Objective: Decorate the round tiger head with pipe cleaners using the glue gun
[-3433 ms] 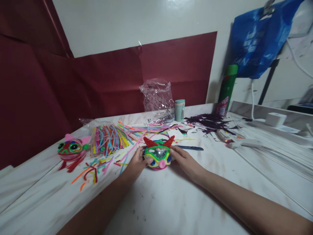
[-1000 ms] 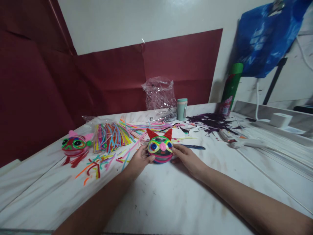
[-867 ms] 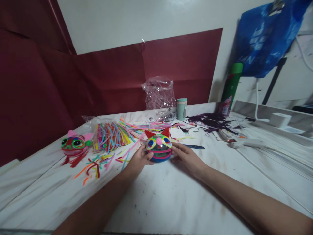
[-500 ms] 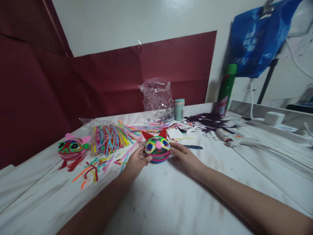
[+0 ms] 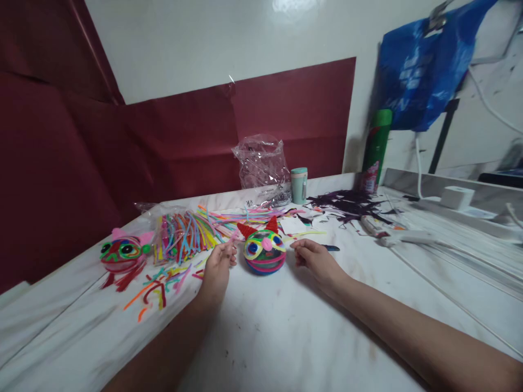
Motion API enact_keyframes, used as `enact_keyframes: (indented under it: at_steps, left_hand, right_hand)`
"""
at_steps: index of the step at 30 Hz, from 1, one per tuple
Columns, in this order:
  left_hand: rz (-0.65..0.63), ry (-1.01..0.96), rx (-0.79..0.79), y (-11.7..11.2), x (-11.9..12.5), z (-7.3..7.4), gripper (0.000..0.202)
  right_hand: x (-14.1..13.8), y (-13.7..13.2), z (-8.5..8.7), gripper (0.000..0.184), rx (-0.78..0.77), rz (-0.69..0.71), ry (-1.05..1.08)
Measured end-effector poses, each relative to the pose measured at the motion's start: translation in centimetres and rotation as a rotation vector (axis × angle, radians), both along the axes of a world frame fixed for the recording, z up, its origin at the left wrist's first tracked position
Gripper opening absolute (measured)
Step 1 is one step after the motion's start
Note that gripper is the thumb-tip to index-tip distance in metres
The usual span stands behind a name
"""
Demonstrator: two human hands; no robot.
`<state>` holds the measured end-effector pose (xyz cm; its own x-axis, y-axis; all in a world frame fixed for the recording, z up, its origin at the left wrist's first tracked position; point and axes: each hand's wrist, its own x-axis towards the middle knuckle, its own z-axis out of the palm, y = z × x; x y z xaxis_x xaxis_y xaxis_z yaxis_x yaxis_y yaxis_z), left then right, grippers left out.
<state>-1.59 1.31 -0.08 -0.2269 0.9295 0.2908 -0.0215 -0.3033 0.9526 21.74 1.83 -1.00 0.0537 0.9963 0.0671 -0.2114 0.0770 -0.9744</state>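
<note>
A round cat-faced craft (image 5: pixel 265 258) stands upright on the white marbled table. It has red pipe-cleaner ears, blue eyes ringed in yellow, a pink nose and a see-through body banded in pink and blue. Just left of it, my left hand (image 5: pixel 219 267) is raised with loosely curled fingers, holding nothing that I can see. On the other side, my right hand (image 5: pixel 316 262) rests near the craft, fingers bent and a little apart, touching nothing but perhaps the table. A second craft with pink ears (image 5: pixel 123 255) sits at far left.
Bundled pipe cleaners (image 5: pixel 183 234) in clear plastic and loose cut pieces (image 5: pixel 161 291) lie left. Behind are a clear bag (image 5: pixel 261 163), a green cup (image 5: pixel 299 186) and dark purple shreds (image 5: pixel 347 204). At right are a glue gun (image 5: pixel 408 237), a power strip (image 5: pixel 482 218) and a green spray can (image 5: pixel 378 147).
Both my hands have let go of the cat-faced craft and drawn outward from it, left and right. The craft stays standing on the table. The view has shifted slightly.
</note>
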Motion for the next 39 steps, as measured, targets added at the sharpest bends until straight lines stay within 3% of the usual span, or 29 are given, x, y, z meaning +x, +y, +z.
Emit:
enact_keyframes:
  at_steps: [8,17,24,31,39]
  left_hand:
    - [0.006,-0.005,0.009,-0.3,0.2,0.3,0.018]
    - [0.026,0.013,-0.037,-0.1,0.2,-0.1,0.026]
    - [-0.214,0.024,-0.178,-1.0,1.5,0.4,0.054]
    - [-0.294,0.016,-0.103,-1.0,2.2,0.2,0.075]
    - [-0.373,0.034,-0.104,-1.5,2.3,0.6,0.064]
  right_hand:
    - [-0.3,-0.2,0.2,0.021,-0.033,0.019,0.025]
    - [-0.8,-0.2,-0.1,0.029,-0.073,0.072,0.047]
    - [-1.3,-0.8,0.1,0.037,0.111,0.342,-0.024]
    - [-1.0,-0.3,-0.3,0.036,0.214,0.313,-0.032]
    - [-1.0,0.1,-0.9,0.037,0.269,0.232,-0.149]
